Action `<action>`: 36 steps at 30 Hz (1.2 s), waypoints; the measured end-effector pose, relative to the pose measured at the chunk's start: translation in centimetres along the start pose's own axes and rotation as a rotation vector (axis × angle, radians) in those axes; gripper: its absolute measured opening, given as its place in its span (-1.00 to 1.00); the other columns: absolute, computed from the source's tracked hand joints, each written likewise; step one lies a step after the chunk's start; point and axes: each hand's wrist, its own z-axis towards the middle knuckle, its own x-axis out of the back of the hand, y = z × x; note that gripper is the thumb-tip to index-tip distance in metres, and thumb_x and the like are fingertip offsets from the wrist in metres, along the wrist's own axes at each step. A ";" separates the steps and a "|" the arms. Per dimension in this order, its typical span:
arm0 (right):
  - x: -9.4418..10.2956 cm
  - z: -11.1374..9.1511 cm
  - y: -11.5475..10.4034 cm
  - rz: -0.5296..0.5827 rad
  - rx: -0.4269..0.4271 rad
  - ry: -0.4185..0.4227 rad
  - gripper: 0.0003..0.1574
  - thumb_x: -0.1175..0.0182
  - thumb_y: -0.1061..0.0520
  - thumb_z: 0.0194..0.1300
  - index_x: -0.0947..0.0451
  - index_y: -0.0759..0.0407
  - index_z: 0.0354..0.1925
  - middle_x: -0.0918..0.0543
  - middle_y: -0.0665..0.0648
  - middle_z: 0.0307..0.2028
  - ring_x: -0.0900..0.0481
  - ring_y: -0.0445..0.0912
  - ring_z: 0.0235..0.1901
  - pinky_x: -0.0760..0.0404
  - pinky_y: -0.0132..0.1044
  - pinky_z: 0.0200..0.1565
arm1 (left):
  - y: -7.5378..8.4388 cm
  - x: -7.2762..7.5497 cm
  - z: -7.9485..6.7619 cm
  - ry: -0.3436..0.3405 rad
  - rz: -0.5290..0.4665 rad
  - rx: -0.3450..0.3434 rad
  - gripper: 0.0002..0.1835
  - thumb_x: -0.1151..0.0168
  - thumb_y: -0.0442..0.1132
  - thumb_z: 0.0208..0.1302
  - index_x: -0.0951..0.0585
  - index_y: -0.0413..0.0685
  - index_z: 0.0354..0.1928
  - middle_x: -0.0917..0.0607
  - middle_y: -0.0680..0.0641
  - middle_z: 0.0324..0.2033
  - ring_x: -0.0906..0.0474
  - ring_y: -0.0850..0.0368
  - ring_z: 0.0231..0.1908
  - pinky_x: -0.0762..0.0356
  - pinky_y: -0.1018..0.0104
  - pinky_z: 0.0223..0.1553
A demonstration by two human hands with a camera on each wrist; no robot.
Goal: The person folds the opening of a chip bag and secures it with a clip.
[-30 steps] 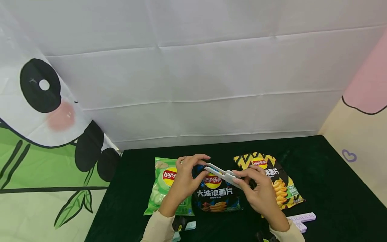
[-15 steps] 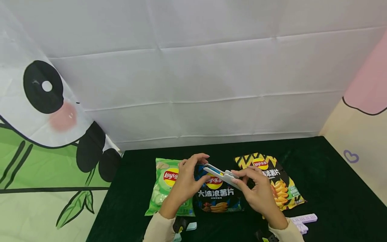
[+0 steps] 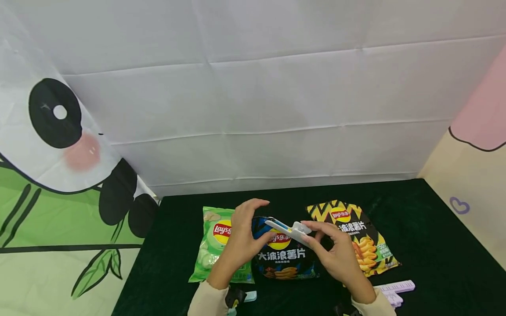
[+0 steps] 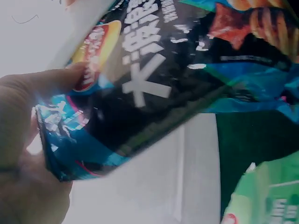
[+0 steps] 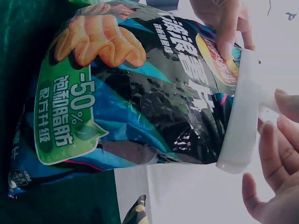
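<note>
A black-and-blue bag of potato chips stands mid-table with its top between my hands. My left hand pinches its upper left corner, and the thumb lies across the front near the logo. A white bag clip slants across the bag's top, its upper left end near my left thumb. My right hand holds the clip's lower right end between thumb and fingers. In the right wrist view the clip runs along the bag's top edge, overlapping it. The bag's folded top is mostly hidden behind the clip.
A green chip bag lies to the left, partly behind my left arm. A yellow-and-black chip bag lies to the right. A lilac clip sits by my right sleeve, a pale blue one by my left wrist. White cloth hangs behind the table.
The clip's two arms show a narrower gap between them than before. My left hand has shifted slightly left, its fingers spreading a little from the clip's end. My right hand keeps its hold.
</note>
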 end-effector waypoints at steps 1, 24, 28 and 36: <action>0.0 0.0 0.0 0.007 -0.007 -0.006 -0.56 -0.35 0.26 0.10 -0.61 -0.02 -0.02 -0.59 -0.12 -0.37 -0.45 -0.25 -0.37 -0.43 -0.38 -0.14 | -0.2 0.0 -0.2 0.016 -0.014 0.018 -0.15 -0.47 -0.03 0.00 -0.23 0.23 0.32 -0.29 0.05 0.31 -0.12 0.07 0.30 -0.07 -0.12 0.29; -0.6 -2.5 2.9 0.003 -0.331 -0.170 -0.38 -0.33 -0.09 0.15 -0.43 -0.10 0.17 -0.58 0.10 0.12 -0.58 0.00 0.01 -0.60 -0.08 0.00 | -4.7 -2.8 -5.4 -0.479 -0.243 0.348 -0.05 -0.39 0.13 0.00 -0.08 0.38 0.40 -0.41 0.05 0.30 -0.40 0.03 0.26 -0.34 -0.04 0.29; -0.7 -3.3 4.0 0.005 -0.435 -0.265 -0.19 -0.36 -0.12 0.09 -0.31 0.00 0.26 -0.56 0.18 0.16 -0.58 0.05 0.08 -0.60 -0.11 0.03 | -5.0 -3.0 -5.5 -0.503 -0.238 0.341 -0.01 -0.42 0.06 0.01 -0.02 0.39 0.42 -0.38 0.04 0.33 -0.38 0.03 0.28 -0.31 -0.05 0.31; -1.6 -4.2 4.9 0.057 -0.513 -0.294 -0.10 -0.33 -0.02 0.16 -0.18 0.06 0.38 -0.49 0.30 0.21 -0.53 0.11 0.16 -0.60 -0.11 0.05 | -4.9 -3.2 -5.7 -0.467 -0.206 0.343 -0.09 -0.32 0.06 0.14 -0.01 0.32 0.44 -0.42 -0.01 0.30 -0.40 0.01 0.27 -0.34 -0.05 0.28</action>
